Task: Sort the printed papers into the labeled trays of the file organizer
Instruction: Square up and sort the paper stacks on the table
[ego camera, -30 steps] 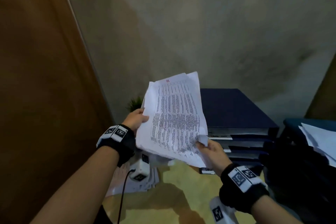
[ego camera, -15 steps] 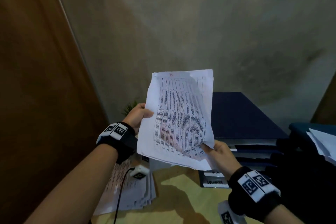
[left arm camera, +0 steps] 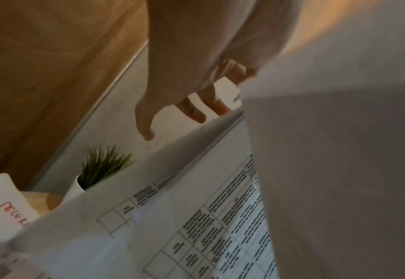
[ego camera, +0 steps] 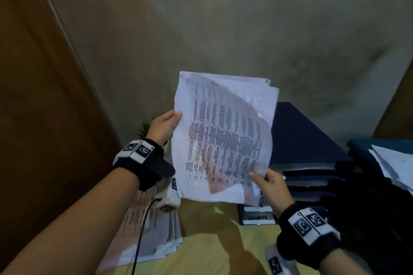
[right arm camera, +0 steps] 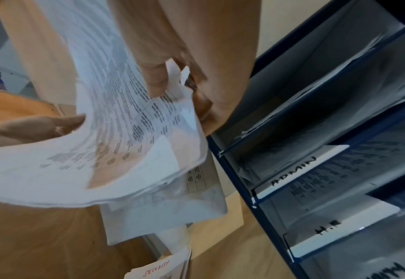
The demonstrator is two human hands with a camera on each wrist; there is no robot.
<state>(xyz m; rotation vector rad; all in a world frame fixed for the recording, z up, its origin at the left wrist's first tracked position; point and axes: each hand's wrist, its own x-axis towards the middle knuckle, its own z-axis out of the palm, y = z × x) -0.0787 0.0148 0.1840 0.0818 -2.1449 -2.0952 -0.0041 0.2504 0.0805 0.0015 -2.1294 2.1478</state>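
White, limp printed papers (ego camera: 223, 138) held up between both hands, left hand (ego camera: 164, 127) pinching the side edge, right hand (ego camera: 271, 187) gripping the lower corner beside the file organizer (right arm camera: 315, 169); light, floppy, probably best supported at opposite edges.

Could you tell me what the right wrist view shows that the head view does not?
Only the right wrist view shows the file organizer from the front, with tray labels ADMIN and H.R readable. Only the head view shows both wristbands and the organizer's dark top. Both show the held papers, gripped by the left hand and the right hand.
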